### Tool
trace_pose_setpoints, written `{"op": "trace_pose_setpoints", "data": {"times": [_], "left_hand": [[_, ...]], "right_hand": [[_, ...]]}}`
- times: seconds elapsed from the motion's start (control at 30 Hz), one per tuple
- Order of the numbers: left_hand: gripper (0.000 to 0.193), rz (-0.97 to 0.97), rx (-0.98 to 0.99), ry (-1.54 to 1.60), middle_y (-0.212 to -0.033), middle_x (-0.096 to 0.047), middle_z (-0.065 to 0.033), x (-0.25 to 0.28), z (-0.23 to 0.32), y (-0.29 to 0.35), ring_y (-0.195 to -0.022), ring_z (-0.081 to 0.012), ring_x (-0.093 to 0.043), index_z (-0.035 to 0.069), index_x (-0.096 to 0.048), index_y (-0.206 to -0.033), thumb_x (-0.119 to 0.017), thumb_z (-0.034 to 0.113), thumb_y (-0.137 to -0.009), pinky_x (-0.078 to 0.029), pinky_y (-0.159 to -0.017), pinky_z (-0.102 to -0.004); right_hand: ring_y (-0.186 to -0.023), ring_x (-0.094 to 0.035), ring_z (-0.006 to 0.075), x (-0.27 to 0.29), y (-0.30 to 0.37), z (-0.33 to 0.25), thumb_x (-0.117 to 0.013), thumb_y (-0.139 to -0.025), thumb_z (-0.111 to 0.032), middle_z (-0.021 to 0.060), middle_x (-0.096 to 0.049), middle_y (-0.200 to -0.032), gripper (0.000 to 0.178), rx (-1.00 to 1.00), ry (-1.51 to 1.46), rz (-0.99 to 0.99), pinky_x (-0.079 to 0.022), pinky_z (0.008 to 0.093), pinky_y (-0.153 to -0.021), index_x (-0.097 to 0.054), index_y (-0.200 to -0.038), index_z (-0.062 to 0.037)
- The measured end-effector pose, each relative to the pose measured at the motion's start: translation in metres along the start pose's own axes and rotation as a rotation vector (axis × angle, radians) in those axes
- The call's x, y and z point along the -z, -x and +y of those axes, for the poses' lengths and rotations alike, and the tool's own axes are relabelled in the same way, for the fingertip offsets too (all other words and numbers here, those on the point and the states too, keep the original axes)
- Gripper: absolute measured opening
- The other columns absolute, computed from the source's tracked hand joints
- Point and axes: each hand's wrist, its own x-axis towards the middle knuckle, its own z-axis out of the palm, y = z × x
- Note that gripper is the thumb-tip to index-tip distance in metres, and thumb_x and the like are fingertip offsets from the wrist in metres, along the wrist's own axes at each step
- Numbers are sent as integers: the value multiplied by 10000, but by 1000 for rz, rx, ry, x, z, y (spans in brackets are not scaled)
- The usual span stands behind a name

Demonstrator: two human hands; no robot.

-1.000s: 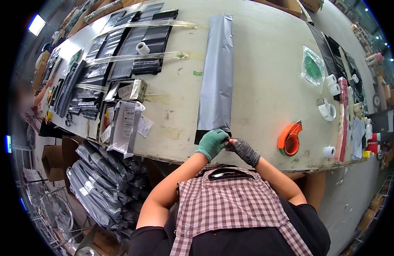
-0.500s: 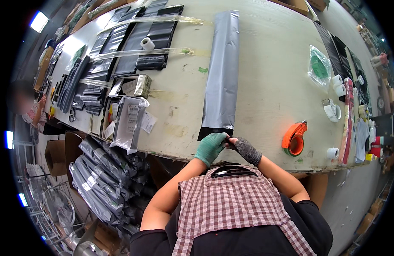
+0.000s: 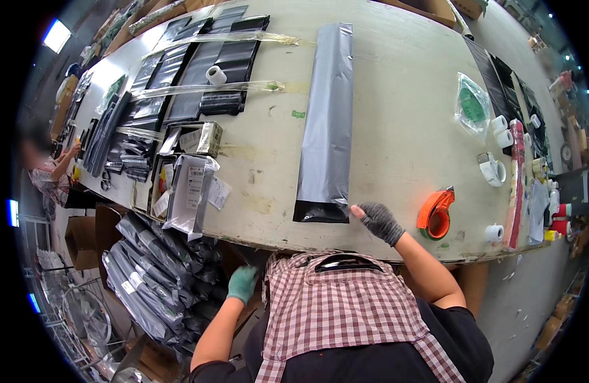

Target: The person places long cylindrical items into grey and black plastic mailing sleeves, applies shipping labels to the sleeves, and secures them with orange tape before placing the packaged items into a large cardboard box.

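A long grey plastic mailer bag [image 3: 328, 127] lies flat on the pale worktable [image 3: 403, 115], its black end at the near edge. My right hand [image 3: 377, 220], in a dark grey glove, rests at the bag's near right corner with a finger touching it. My left hand [image 3: 242, 283], in a green glove, has dropped below the table edge, close to grey packed bags [image 3: 154, 268] stacked beneath. It holds nothing that I can see, fingers loosely curled.
An orange tape dispenser [image 3: 435, 214] sits right of my right hand. White tape rolls [image 3: 502, 137] and a green item in a clear bag [image 3: 472, 105] lie farther right. Black bags [image 3: 199, 70] and small packets [image 3: 189, 185] cover the left. Another person [image 3: 52, 169] works far left.
My left hand has left the bag's near end and gone down under the table edge to the left. My right hand stays at the bag's corner. The view has tilted.
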Motion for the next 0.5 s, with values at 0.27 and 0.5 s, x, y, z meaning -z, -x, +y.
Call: {"op": "trace_pose_setpoints", "data": {"times": [0.27, 0.5], "left_hand": [[258, -467, -146, -32, -907, -655, -182, 147, 57, -100, -842, -383, -619, 83, -684, -858, -548, 300, -826, -501, -757, -438], [604, 446, -618, -170, -1482, -286, -102, 169, 145, -298, -1372, -297, -222, 92, -338, -1415, -389, 445, -927, -154, -1104, -451]], "right_hand": [[-1297, -385, 283, 19, -62, -20, -479, -814, -114, 132, -421, -1390, 535, 715, 821, 90, -261, 422, -1102, -429, -1345, -160], [-1146, -515, 280, -8, -48, -21, -523, -809, -125, 107, -571, -1178, 360, 728, 676, 58, -393, 426, -1001, -561, -1167, -119]]}}
